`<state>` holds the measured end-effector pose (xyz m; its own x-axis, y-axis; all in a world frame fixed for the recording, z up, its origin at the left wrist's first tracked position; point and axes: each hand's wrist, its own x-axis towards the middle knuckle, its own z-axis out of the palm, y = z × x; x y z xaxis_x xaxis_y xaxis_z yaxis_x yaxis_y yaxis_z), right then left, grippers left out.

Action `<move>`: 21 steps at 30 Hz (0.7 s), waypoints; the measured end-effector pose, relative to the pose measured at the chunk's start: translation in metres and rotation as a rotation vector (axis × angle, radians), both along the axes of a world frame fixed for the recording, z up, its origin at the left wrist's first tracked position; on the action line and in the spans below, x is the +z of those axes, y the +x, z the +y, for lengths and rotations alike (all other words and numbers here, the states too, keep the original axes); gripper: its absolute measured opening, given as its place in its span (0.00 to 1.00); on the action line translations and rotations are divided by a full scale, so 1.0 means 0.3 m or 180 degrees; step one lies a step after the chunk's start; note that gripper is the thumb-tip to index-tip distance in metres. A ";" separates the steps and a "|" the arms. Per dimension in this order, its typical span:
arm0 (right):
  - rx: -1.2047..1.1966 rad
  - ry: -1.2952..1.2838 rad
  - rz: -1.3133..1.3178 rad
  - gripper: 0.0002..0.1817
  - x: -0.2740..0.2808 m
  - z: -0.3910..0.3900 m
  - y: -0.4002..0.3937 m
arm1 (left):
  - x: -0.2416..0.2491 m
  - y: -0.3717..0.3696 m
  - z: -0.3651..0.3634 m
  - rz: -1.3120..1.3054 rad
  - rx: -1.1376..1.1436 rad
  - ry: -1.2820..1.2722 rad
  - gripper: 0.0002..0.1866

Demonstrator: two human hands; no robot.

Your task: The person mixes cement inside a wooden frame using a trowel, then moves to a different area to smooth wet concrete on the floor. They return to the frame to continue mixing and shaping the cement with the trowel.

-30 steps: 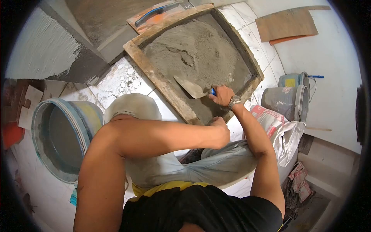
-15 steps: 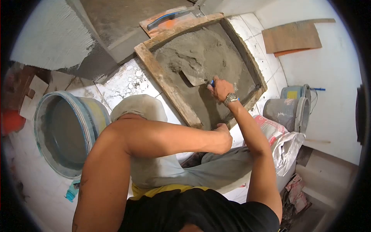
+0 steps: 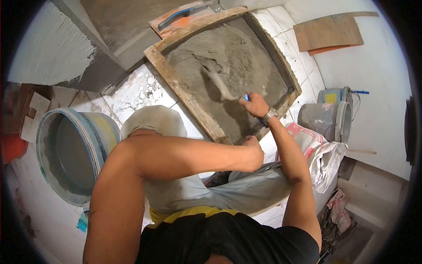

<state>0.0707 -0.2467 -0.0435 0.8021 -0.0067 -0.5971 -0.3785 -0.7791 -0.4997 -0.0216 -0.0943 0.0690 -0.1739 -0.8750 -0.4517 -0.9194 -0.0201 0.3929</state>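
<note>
Grey mortar (image 3: 228, 57) fills the wooden tray (image 3: 176, 83); my right hand (image 3: 254, 104) grips the trowel (image 3: 217, 81), blade dug in, mixing. Left hand (image 3: 254, 152), fisted, rests on my knee. Next I'd turn the heap.

Black sleeveless shirt (image 3: 228, 240), grey trousers (image 3: 246, 189), metal wristwatch (image 3: 269, 116)

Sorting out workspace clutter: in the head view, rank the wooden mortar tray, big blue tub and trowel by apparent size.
1. Wooden mortar tray.
2. Big blue tub; nearer the camera, so this ranking is unsure.
3. Trowel, held by right hand.
</note>
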 end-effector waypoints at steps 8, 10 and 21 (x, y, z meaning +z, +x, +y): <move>0.2064 -0.1260 -0.0398 0.22 -0.075 0.129 -0.003 | -0.034 -0.029 -0.029 -0.0085 -0.0092 0.0189 0.16; 0.1838 -0.1148 -0.0304 0.21 -0.066 0.219 0.027 | -0.044 -0.037 -0.037 -0.0135 -0.0182 0.0186 0.16; 0.0870 -0.1182 -0.0734 0.22 -0.155 0.418 0.171 | -0.078 -0.028 -0.024 -0.0304 0.0050 0.0687 0.19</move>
